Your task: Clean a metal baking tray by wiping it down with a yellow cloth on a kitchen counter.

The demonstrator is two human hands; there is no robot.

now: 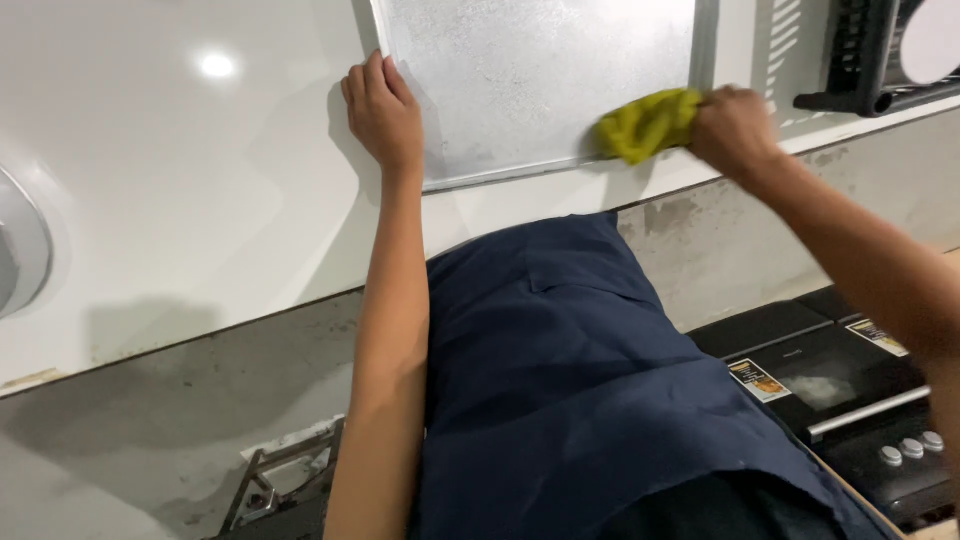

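A flat metal tray with a dull, speckled grey surface is shown lying on a white countertop, reaching up past the top of the frame. The left hand is laid flat on the tray's near-left corner, fingers extended over the raised rim and nothing gripped — the tray is merely pressed down. The right hand is closed around a bunched yellow-green cloth, which is held against the tray's near-right corner, just at the rim. The tray is thus bracketed by the two hands, with most of its surface lying beyond and between them.

Edges: the tray's near rim runs a little way inside the countertop's front edge, slanting with it across the view; only a narrow white strip separates the two. A black dish rack with a white plate in it is seen just beyond the tray's right side. To the left, a broad stretch of bare countertop extends to a round pale rim at the frame's edge — the widest open area shown. Below the counter edge, a grey unfinished wall is visible, the dark blue garment of the person fills the centre, and a black appliance with white knobs lies at lower right.
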